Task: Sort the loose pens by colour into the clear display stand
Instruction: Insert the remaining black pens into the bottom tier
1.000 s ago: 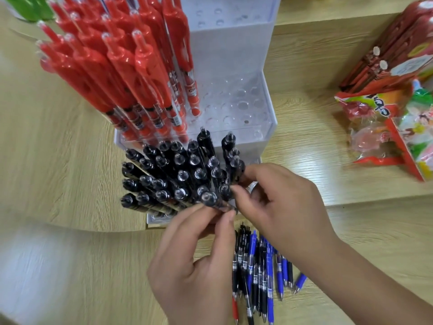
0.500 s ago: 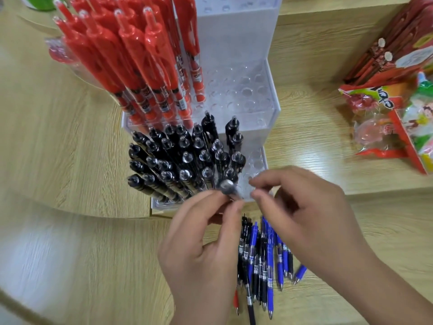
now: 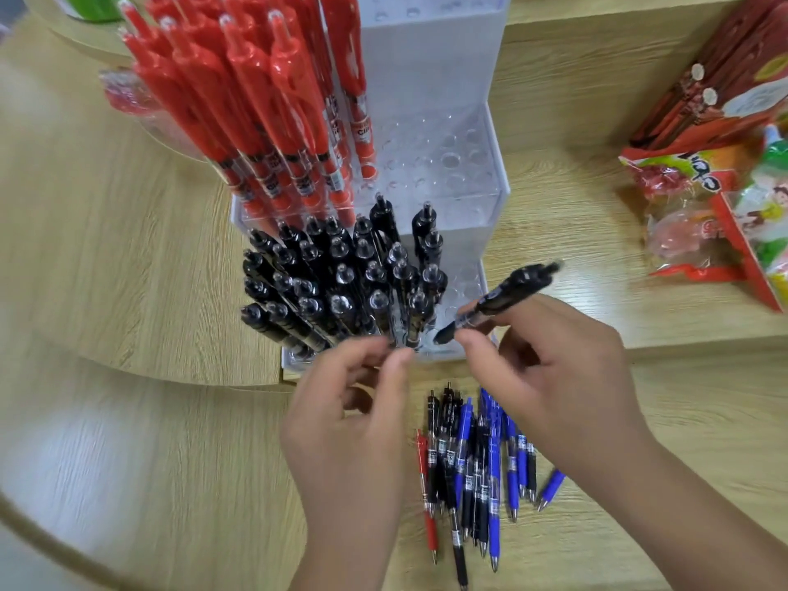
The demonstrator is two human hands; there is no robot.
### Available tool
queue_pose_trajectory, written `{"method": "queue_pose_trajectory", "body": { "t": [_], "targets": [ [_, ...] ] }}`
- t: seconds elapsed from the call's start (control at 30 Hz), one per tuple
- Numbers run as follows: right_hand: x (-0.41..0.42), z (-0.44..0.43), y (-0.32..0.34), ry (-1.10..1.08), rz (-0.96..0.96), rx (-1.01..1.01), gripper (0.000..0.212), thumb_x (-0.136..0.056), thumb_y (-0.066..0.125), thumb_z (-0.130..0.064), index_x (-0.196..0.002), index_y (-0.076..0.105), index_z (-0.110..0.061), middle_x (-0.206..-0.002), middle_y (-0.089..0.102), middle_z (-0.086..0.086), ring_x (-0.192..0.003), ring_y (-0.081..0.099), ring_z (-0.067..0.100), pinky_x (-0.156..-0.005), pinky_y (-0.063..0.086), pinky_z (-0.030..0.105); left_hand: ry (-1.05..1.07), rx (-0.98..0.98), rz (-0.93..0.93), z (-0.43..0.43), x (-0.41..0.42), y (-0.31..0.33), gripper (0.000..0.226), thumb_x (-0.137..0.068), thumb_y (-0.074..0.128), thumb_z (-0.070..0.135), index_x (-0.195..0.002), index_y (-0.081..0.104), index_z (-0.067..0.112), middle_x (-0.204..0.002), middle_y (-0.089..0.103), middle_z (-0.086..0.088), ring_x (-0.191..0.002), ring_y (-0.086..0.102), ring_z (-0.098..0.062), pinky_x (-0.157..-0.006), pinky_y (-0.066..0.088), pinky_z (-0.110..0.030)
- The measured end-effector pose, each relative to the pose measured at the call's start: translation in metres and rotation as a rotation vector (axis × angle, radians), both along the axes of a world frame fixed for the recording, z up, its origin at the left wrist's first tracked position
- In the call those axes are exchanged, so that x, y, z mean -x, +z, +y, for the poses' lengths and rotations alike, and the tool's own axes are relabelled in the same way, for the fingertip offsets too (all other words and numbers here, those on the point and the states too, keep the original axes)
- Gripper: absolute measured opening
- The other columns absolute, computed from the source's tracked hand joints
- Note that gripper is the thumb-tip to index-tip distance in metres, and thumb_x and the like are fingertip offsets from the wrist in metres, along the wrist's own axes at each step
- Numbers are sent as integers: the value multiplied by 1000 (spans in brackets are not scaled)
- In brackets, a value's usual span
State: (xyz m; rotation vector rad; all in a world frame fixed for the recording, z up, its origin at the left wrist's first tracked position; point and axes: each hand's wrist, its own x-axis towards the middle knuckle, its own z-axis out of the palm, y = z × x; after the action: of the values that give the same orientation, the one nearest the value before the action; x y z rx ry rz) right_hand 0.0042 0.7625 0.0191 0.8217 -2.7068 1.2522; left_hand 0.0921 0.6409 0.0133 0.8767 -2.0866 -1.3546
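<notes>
The clear display stand (image 3: 462,138) stands on a raised wooden shelf. Red pens (image 3: 256,100) fill its upper left tier and black pens (image 3: 341,283) its lower left tier; the holes on the right are bare. My right hand (image 3: 554,377) grips a black pen (image 3: 507,296), its tip pointing down at the front right holes. My left hand (image 3: 354,420) pinches the lower barrel of a front-row black pen (image 3: 414,317) standing in the stand. Loose blue, black and red pens (image 3: 473,462) lie on the table below my hands.
Colourful snack packets (image 3: 725,164) lie at the right on the shelf. A green object (image 3: 98,4) and a pink wrapped item (image 3: 128,96) sit at the far left behind the stand. The curved shelf edge (image 3: 170,368) runs in front of the stand.
My right hand has drawn back from the black cluster and now holds a black pen up, angled towards the stand. My left hand has slid from a pen's top down to its barrel.
</notes>
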Motion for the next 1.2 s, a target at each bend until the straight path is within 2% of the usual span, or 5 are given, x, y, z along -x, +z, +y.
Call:
{"method": "queue_pose_trajectory", "body": {
  "t": [0.23, 0.57, 0.8, 1.03, 1.2],
  "targets": [
    [1, -12, -11, 38, 127, -396, 28, -91, 50, -44, -82, 66, -23, -68, 50, -13, -50, 41, 7, -39, 32, 21, -11, -18, -56, -3, 2, -8, 19, -81, 78, 26, -82, 65, 39, -87, 67, 20, -79, 65, -3, -65, 52, -13],
    [-2, -24, -5, -1, 242, -537, 21, -87, 58, -34, -77, 62, -15, -72, 56, -1, -53, 55, 21, -46, 15, 18, -6, 81, -55, -5, 5, -17, 19, -80, 76, 26, -80, 62, 38, -87, 63, 18, -82, 62, -6, -65, 48, -15],
    [-4, -20, -10, -13, 182, -447, 18, -83, 62, -34, -80, 63, -16, -74, 59, -3, -50, 53, 20, -43, 22, 18, -13, 136, -39, -5, 3, -26, 22, -81, 78, 23, -84, 61, 36, -82, 60, 19, -83, 60, -6, -66, 48, -17],
    [-27, 29, -29, -130, 21, -181, 15, -86, 64, -38, -98, 69, -31, -85, 55, -20, -61, 44, 0, -54, 34, 9, -5, 87, -64, -8, -20, -36, 27, -81, 77, 24, -83, 61, 45, -90, 64, 20, -84, 63, -9, -68, 51, -21],
    [-68, 75, -82, -212, -363, -368, 13, -85, 69, -29, -95, 66, -37, -81, 56, -21, -71, 56, 0, -55, 40, 16, -26, -71, -263, 4, -61, -80, 22, -80, 79, 28, -84, 64, 44, -87, 65, 17, -81, 63, -6, -70, 54, -28]
  ]
}}
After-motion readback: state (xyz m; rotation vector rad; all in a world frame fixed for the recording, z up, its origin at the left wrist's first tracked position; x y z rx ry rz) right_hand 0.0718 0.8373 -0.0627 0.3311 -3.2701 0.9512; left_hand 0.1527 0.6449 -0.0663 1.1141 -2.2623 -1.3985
